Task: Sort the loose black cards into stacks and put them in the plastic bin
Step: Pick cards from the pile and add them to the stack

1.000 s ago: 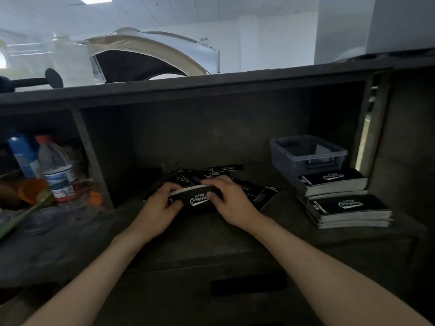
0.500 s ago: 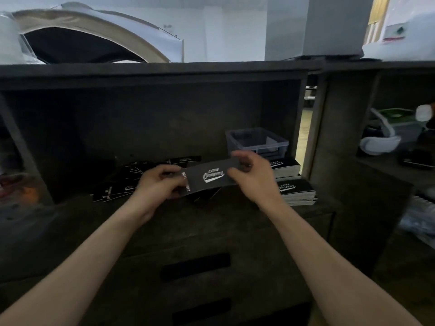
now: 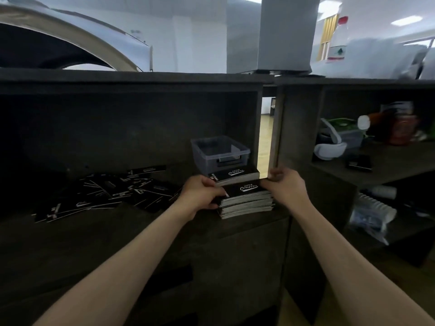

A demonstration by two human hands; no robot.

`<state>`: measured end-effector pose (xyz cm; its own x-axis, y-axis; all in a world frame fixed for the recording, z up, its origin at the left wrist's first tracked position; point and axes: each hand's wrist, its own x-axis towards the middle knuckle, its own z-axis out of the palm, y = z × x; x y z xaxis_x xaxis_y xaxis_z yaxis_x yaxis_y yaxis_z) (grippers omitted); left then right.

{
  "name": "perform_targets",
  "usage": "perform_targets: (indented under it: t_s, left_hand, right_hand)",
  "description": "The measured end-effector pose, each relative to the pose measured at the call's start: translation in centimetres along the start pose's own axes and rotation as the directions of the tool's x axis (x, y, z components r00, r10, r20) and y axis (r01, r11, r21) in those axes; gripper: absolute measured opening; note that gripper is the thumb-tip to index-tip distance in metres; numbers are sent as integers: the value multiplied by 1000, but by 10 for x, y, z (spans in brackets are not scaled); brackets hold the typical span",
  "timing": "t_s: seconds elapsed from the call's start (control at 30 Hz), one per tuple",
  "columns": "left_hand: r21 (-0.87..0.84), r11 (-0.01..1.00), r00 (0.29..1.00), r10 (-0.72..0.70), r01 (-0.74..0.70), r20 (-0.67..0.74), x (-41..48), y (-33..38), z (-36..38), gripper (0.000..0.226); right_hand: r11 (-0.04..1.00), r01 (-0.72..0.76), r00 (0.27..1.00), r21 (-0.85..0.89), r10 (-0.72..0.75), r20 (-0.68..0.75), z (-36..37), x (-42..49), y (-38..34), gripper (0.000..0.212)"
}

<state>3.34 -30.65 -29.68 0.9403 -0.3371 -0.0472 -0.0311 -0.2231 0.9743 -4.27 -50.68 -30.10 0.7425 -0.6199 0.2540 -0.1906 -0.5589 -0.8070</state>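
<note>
Loose black cards [image 3: 103, 196] with white print lie scattered on the dark shelf at the left. A near stack of black cards [image 3: 247, 201] stands at the shelf's right end, and a second stack [image 3: 235, 176] sits just behind it. My left hand [image 3: 200, 192] grips the near stack's left end at its top cards. My right hand [image 3: 286, 184] grips its right end. A clear plastic bin [image 3: 220, 150] stands behind both stacks against the shelf's back right corner.
A dark upright panel [image 3: 296, 137] bounds the shelf on the right. Beyond it a lower shelf holds a white headset [image 3: 329, 149], a small black device [image 3: 359, 162] and bottles. Drawer fronts [image 3: 164, 278] lie below the shelf.
Both hands carried a bundle of cards from the loose pile rightward and set it on the near stack. The view turned to the right.
</note>
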Motion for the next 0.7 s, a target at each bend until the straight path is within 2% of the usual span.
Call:
perform_targets:
  t_s: [0.1,0.17,0.23,0.3,0.37,0.43,0.5,0.53,0.6,0.7]
  left_hand:
    - [98,991,995,94,-91,-28,-5,-1,-14,28]
    - [287,940,970,221,-183,-104,-5,-7,-37,23]
    - [480,851,934,321,-212,-156,-5,-16,-71,17]
    - [590,781,913,370,-204,-174,-5,-29,-114,14]
    - [643,745,900,388,-178,-200,-4,-43,-159,22]
    - [666,731,885,399,-148,-241,-3,-56,-204,22]
    - [674,732,861,403,-99,-310,-1,-64,-245,13]
    - [680,731,852,394,-61,-346,3,-70,-265,14]
    - [661,748,858,301,58,-416,11,-83,-300,34]
    - [565,804,883,118,184,-455,27,-99,-327,71]
  right_hand:
    - [972,176,970,-155,-198,-143,4,-7,-9,44]
    - [935,340,913,-103,-354,-203,14,-18,-24,30]
    - [874,481,854,-64,-484,-191,36,-28,-43,24]
    - [814,579,806,-51,-580,-116,66,-34,-63,20]
    - [773,635,773,11,-635,-23,98,-36,-83,17]
    - [764,640,758,82,-645,98,132,-34,-103,15]
    - [799,596,756,81,-593,277,167,-25,-121,17]
    - [821,567,753,62,-548,363,184,-21,-129,22]
    - [838,546,718,24,-482,503,218,-15,-145,43]
    - [827,560,613,42,-448,650,259,-11,-167,81]
